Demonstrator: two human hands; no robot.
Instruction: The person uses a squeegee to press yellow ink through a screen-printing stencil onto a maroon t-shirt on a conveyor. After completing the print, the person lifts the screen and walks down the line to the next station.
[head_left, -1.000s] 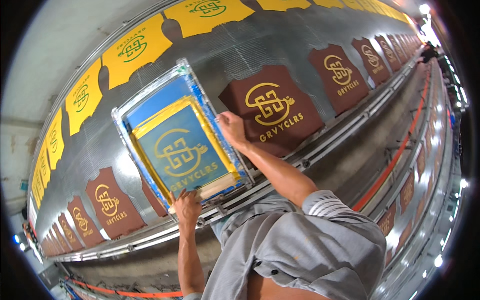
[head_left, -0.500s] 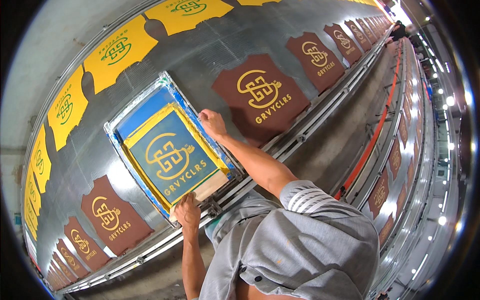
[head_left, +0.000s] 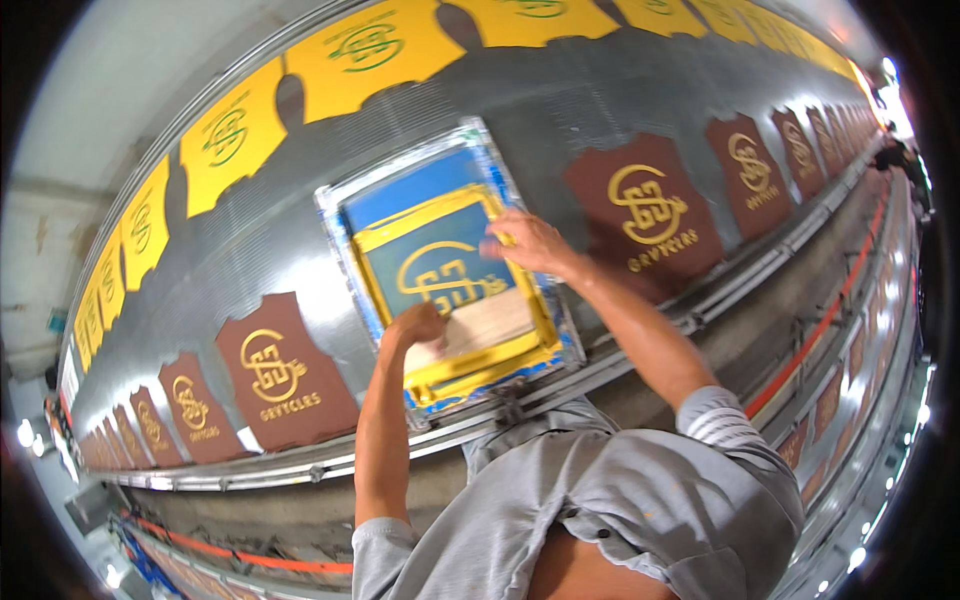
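Bright overall, whites clipping. Blown-out glare on the dark bench (head_left: 270, 205) left of the left fingers (head_left: 436, 322). White lamps (head_left: 889, 68) clip with halos, far right of the right fingers (head_left: 497, 243); more lamps (head_left: 25, 432) flare far left of both. Maroon garment panel (head_left: 645, 215) right of the right fingers reads darker than the second panel (head_left: 280, 375) left of the left fingers. Motion blur on both sets of fingers and the wooden squeegee (head_left: 490, 325) by them. Strong fisheye: steel rail (head_left: 290, 473) below the fingers bows, corners go black. Distant panels (head_left: 153, 428) far left of the fingers small and soft.
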